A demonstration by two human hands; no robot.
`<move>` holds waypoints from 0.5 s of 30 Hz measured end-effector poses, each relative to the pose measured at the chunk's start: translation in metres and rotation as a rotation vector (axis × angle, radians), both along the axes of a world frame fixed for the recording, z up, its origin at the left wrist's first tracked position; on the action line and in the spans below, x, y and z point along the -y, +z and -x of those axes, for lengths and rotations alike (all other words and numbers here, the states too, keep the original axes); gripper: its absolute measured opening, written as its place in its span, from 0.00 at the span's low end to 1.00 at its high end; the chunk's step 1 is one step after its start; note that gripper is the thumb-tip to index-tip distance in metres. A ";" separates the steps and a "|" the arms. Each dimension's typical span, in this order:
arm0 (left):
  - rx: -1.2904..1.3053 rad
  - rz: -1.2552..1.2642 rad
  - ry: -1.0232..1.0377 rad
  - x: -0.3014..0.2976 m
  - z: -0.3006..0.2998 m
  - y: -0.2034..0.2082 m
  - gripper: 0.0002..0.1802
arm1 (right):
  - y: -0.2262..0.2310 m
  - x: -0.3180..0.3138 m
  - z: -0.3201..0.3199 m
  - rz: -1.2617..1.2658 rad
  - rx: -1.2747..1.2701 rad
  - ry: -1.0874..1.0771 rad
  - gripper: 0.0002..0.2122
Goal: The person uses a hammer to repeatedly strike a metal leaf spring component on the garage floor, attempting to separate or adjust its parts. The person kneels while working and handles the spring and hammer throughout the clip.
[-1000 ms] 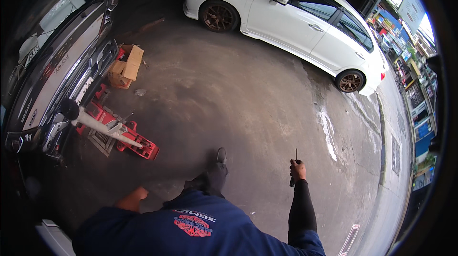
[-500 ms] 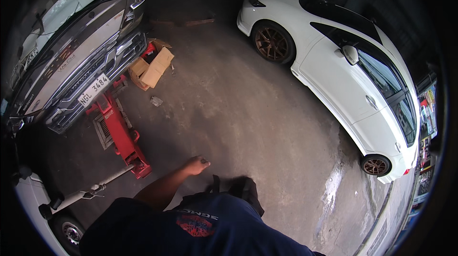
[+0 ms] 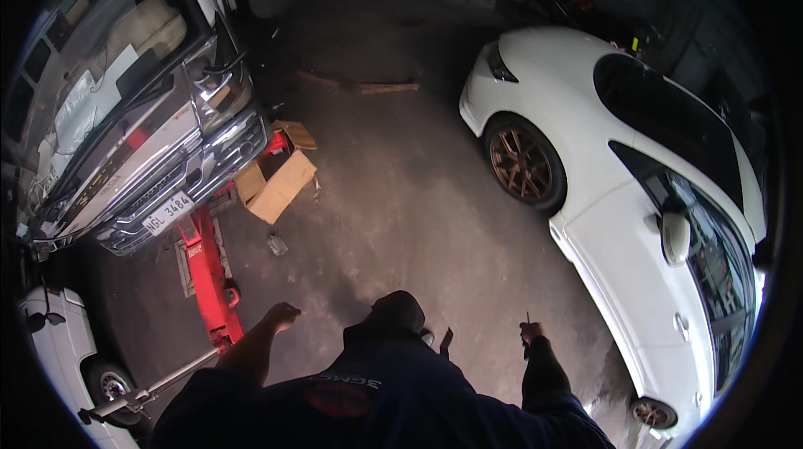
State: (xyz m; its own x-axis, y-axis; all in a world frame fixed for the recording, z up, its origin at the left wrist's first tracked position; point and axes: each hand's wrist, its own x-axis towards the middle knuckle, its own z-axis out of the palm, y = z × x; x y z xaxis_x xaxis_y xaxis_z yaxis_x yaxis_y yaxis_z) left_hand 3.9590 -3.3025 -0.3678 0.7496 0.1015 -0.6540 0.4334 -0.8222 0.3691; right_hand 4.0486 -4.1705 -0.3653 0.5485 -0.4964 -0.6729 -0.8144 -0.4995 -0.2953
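My left hand hangs over the floor, just right of a long red floor jack. Its fingers are curled, and anything inside them is too small to make out. My right hand is held out on the other side, between my body and the white car. It is closed around a thin dark rod-like tool, whose tip sticks up past the fingers. The jack's long pale handle slants away to the lower left. Its front end reaches under the bumper of a large vehicle.
An opened cardboard box with something red in it lies beside the bumper. A small crumpled clear item is on the concrete floor. Another white vehicle stands at lower left. Long flat pieces lie farther ahead.
My view has shifted, bringing the far wall into sight. The right hand with its thin tool has come into view. My left hand now appears farther left, nearer the jack.
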 end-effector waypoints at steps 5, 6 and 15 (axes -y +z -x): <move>-0.182 -0.416 -0.554 0.041 -0.096 -0.008 0.24 | 0.051 -0.021 -0.324 -0.053 0.266 0.428 0.07; -0.344 -0.376 -0.475 0.057 -0.117 -0.008 0.31 | 0.061 -0.038 -0.368 -0.198 0.271 0.281 0.06; -0.036 0.483 0.441 0.099 -0.474 0.042 0.16 | 0.072 -0.149 -0.561 -0.332 -0.139 0.327 0.12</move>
